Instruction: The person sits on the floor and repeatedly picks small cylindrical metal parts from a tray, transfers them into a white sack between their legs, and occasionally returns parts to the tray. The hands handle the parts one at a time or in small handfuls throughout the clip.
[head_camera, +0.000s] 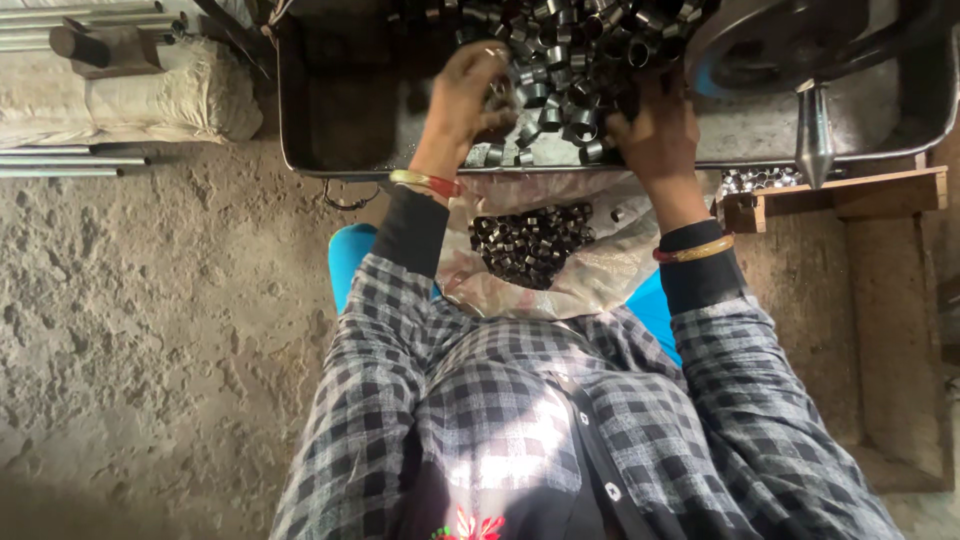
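Here, both hands are sunk into a heap of short metal rings (575, 70) that fills the far part of a dark metal tray (330, 120). The left hand (468, 95) has its fingers curled down among the rings at the near edge of the heap; a ring or two seem pinched at the fingertips, though how tightly it grips I cannot tell. The right hand (655, 130) lies knuckles-up with fingers bent into the pile, and whether it has closed on any ring is hidden. Each wrist carries one bangle, two in all: a red and gold one (425, 183) on the left, a gold and red one (695, 250) on the right.

The rings in the tray are too many and too overlapped to count. Just below the hands, on the person's lap, one plastic sack (590, 275) lies open with a second, smaller heap of the same rings (530, 245) in it. Right of the right hand, one pointed steel cone (815, 135) hangs tip-down over one wooden ledge (850, 190), where a third small cluster of rings sits. Far left of the left hand lie several steel bars (60, 160), beside one pale sack (150, 100).
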